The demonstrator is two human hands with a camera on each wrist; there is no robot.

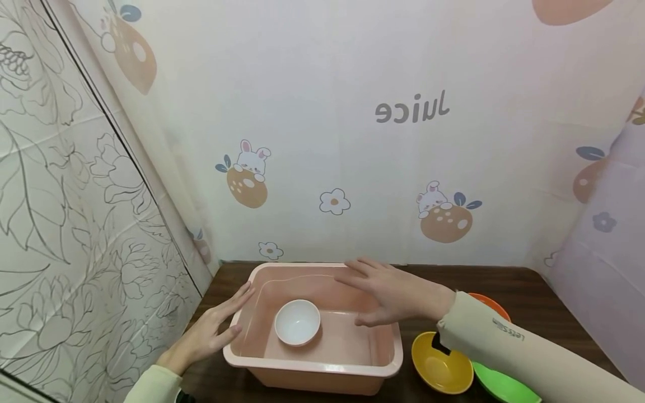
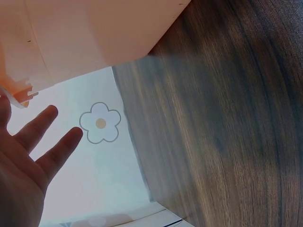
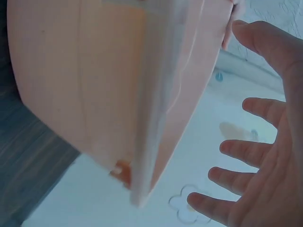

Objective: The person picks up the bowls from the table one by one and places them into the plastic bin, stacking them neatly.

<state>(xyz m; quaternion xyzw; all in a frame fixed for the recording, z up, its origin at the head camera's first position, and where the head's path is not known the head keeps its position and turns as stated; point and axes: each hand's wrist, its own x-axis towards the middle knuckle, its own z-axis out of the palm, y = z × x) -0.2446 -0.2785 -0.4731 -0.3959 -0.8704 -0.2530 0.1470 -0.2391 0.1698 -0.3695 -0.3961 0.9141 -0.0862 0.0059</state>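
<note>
A pink rectangular basin (image 1: 302, 366) stands on the dark wooden table, with a small white bowl (image 1: 297, 323) inside it, left of its middle. The left hand (image 1: 204, 336) is at the basin's left rim, fingers extended; in the left wrist view the hand (image 2: 28, 161) has its fingers spread by the basin's outer wall (image 2: 94, 33). Over the basin's right part the right hand (image 1: 385, 291) is held with spread fingers and holds nothing. In the right wrist view, that hand (image 3: 265, 142) shows apart from the basin (image 3: 57, 71), fingers spread.
Right of the basin are a yellow bowl (image 1: 440, 366), a green dish (image 1: 504, 386) partly under the right forearm, and an orange item (image 1: 491, 305) mostly hidden behind the sleeve. Printed cloth (image 1: 322, 112) hangs behind the table (image 1: 549, 319) and along both sides.
</note>
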